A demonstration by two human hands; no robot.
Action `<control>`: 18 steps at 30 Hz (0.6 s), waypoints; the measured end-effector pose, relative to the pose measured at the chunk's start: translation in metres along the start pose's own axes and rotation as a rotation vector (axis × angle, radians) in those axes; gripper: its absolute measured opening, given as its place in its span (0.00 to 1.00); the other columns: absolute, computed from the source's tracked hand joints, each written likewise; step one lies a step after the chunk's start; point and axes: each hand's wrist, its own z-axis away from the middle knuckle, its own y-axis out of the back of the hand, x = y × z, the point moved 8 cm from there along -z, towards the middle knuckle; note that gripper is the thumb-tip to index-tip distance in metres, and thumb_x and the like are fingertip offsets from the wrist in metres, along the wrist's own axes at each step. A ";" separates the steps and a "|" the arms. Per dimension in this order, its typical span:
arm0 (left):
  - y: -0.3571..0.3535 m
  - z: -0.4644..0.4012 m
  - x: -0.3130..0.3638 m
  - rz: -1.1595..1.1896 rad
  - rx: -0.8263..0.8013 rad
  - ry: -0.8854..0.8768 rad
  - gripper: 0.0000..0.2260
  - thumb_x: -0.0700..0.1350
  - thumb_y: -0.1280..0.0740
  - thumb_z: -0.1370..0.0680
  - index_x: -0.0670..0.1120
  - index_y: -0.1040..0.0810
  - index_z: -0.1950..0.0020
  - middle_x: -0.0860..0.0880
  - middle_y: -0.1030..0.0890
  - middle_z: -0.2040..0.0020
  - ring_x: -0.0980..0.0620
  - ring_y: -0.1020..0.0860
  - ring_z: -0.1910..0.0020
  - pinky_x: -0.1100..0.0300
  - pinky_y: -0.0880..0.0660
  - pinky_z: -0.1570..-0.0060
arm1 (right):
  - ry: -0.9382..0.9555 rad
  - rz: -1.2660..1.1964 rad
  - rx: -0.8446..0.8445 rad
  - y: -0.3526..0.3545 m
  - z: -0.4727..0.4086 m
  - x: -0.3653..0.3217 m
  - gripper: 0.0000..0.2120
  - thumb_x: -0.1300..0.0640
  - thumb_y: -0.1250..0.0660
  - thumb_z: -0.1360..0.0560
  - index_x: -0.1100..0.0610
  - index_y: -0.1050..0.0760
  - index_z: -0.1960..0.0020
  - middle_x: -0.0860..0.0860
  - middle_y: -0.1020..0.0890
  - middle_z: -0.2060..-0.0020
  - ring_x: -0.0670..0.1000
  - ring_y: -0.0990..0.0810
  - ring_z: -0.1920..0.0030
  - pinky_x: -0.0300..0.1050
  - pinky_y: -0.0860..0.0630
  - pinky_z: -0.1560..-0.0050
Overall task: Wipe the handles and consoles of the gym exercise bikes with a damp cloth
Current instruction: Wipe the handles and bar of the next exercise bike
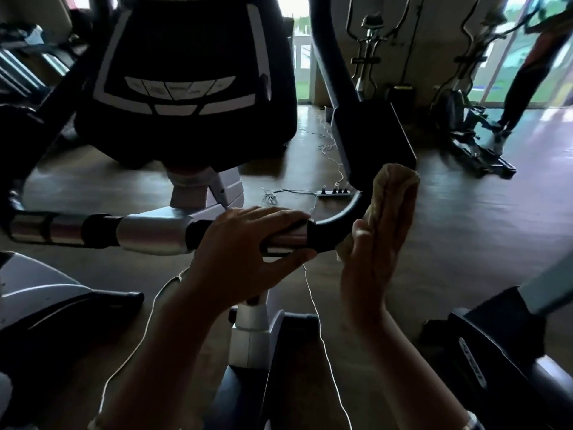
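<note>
I wrap my left hand [248,243], fingers curled, around the silver-and-black horizontal handlebar [148,232] to steady it, I judge, while my right hand [369,259], fingers nearly straight, presses the folded tan cloth [393,203] against the handlebar's black curved end.

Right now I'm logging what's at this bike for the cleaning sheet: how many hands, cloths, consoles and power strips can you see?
hands: 2 (left, right)
cloth: 1
console: 1
power strip: 1
Total: 5
</note>
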 end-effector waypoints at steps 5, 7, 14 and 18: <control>0.007 0.006 -0.014 0.013 -0.020 -0.022 0.22 0.62 0.35 0.27 0.54 0.22 0.37 0.57 0.17 0.44 0.57 0.18 0.50 0.51 0.21 0.51 | 0.011 0.051 0.056 -0.010 0.022 -0.014 0.26 0.62 0.47 0.26 0.62 0.37 0.28 0.55 0.38 0.25 0.53 0.43 0.23 0.61 0.46 0.24; 0.009 0.008 -0.018 0.023 -0.026 -0.029 0.22 0.62 0.34 0.27 0.55 0.22 0.36 0.57 0.18 0.44 0.57 0.19 0.49 0.52 0.21 0.50 | 0.112 0.141 -0.021 -0.016 0.029 -0.024 0.25 0.62 0.47 0.26 0.66 0.33 0.30 0.59 0.34 0.27 0.58 0.40 0.25 0.61 0.42 0.26; 0.019 0.014 -0.027 0.039 0.023 -0.049 0.22 0.61 0.33 0.28 0.53 0.21 0.38 0.56 0.17 0.45 0.57 0.19 0.49 0.54 0.21 0.51 | 0.115 0.278 -0.037 -0.018 0.023 -0.030 0.25 0.61 0.45 0.26 0.64 0.29 0.31 0.59 0.30 0.30 0.54 0.37 0.26 0.52 0.39 0.26; 0.026 0.019 -0.033 0.021 0.041 -0.041 0.23 0.62 0.34 0.29 0.53 0.21 0.38 0.56 0.16 0.46 0.56 0.18 0.50 0.53 0.20 0.52 | 0.216 0.417 -0.174 -0.026 0.029 -0.042 0.24 0.59 0.45 0.27 0.62 0.26 0.33 0.58 0.27 0.31 0.60 0.34 0.27 0.59 0.37 0.30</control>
